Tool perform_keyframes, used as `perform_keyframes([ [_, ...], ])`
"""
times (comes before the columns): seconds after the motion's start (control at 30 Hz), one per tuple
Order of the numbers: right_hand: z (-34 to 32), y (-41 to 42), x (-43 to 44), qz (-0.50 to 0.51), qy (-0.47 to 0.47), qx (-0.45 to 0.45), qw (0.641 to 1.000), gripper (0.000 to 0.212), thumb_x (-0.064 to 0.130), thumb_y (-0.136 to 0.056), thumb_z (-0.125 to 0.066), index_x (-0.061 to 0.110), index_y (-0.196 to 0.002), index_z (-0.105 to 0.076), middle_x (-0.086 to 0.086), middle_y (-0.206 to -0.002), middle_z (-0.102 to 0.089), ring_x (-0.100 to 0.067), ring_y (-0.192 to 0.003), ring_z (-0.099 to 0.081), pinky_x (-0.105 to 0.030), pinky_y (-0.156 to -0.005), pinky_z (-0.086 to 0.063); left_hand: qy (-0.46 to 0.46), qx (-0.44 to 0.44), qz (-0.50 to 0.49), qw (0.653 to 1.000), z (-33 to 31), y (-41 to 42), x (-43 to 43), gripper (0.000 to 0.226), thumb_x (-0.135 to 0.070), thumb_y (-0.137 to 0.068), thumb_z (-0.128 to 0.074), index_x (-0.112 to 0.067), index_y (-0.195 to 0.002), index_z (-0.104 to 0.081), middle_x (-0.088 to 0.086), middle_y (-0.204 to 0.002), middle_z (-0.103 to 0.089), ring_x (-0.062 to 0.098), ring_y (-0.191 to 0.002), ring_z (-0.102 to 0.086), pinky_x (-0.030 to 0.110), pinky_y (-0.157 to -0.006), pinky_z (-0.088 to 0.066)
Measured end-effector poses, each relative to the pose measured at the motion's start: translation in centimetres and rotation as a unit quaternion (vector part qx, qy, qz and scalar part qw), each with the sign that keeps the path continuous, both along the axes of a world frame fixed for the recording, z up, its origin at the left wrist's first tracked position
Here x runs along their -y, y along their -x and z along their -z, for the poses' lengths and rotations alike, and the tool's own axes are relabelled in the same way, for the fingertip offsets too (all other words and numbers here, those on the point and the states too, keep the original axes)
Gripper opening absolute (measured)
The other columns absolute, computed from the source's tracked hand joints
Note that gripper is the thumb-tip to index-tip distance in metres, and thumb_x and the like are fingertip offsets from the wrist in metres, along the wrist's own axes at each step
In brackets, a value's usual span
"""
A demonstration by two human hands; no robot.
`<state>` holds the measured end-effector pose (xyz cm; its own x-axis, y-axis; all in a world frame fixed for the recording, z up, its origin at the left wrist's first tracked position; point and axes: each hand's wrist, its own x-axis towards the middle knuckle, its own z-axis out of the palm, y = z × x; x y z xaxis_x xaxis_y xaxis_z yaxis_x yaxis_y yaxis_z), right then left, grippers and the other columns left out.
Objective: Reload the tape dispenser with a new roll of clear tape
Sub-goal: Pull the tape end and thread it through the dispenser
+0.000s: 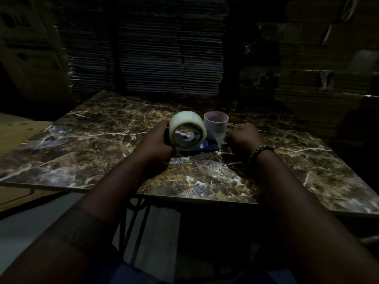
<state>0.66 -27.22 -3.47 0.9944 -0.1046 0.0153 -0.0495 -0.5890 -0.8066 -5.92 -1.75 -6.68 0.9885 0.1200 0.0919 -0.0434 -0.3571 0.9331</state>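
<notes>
on the marble table (86, 140), my left hand (158, 140) clamps the dispenser (207, 146) steady under the new roll (187, 128); my right hand (243, 135) is curled, maybe pinching the tape's end, though i cannot tell.

The left hand (158, 140) and the tape roll (187, 128) cover most of the dark dispenser (207, 145). The right hand (243, 135) curls knuckles-up, its fingertips hidden. Dim light swallows the cardboard stacks (147, 58) beyond the table's far edge.

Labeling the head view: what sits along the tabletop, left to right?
left hand → roll of clear tape on the blue dispenser → empty tape core → right hand with beaded bracelet.
</notes>
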Motion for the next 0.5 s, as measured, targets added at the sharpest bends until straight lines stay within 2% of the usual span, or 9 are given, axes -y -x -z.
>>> perform_keyframes([
  [0.07,-0.11,0.25,-0.3,-0.005,0.035,0.005,0.999,0.013,0.0,-0.073,-0.071,-0.007,-0.063,-0.069,-0.019,-0.064,-0.067,-0.033,-0.066,-0.067,-0.042,-0.056,-0.051,-0.005,0.002,-0.004,1.0,0.07,-0.04,-0.14,0.086,-0.009,-0.063,-0.085,-0.036,-0.139,-0.055,0.002,-0.123,-0.076,0.027,-0.115,-0.075,0.064,-0.092,-0.064],
  [0.17,-0.21,0.63,-0.51,-0.011,0.085,0.0,0.996,0.013,0.003,-0.075,-0.074,-0.001,-0.063,-0.071,-0.013,-0.061,-0.064,-0.029,-0.064,-0.063,-0.031,-0.054,-0.045,-0.008,0.007,-0.008,1.0,0.32,-0.23,-0.35,0.087,-0.009,-0.062,-0.085,-0.037,-0.139,-0.056,0.0,-0.124,-0.076,0.025,-0.117,-0.074,0.064,-0.096,-0.063],
  [0.3,-0.08,0.55,-0.41,-0.012,0.093,0.0,0.996,0.021,0.003,-0.076,-0.073,0.003,-0.056,-0.066,-0.011,-0.058,-0.061,-0.029,-0.064,-0.063,-0.03,-0.055,-0.044,-0.025,0.004,-0.005,1.0,0.31,-0.37,-0.38,0.075,0.003,-0.074,-0.086,-0.034,-0.132,-0.056,0.0,-0.123,-0.073,0.025,-0.118,-0.071,0.062,-0.099,-0.062],
  [0.43,-0.13,0.48,-0.47,-0.02,0.105,0.001,0.994,0.011,0.005,-0.074,-0.076,-0.001,-0.066,-0.073,-0.016,-0.07,-0.07,-0.034,-0.076,-0.072,-0.037,-0.061,-0.053,-0.044,0.003,-0.007,0.999,0.3,-0.51,-0.55,0.077,-0.014,-0.065,-0.085,-0.034,-0.133,-0.055,-0.001,-0.124,-0.074,0.025,-0.12,-0.071,0.062,-0.1,-0.061],
  [0.5,-0.09,0.47,-0.49,-0.021,0.11,0.0,0.994,0.008,0.006,-0.073,-0.078,-0.001,-0.069,-0.076,-0.016,-0.073,-0.073,-0.033,-0.075,-0.073,-0.039,-0.063,-0.059,-0.044,0.003,-0.009,0.999,0.43,-0.68,-0.61,0.077,-0.011,-0.066,-0.087,-0.035,-0.132,-0.055,-0.001,-0.124,-0.073,0.025,-0.12,-0.071,0.062,-0.099,-0.061],
])
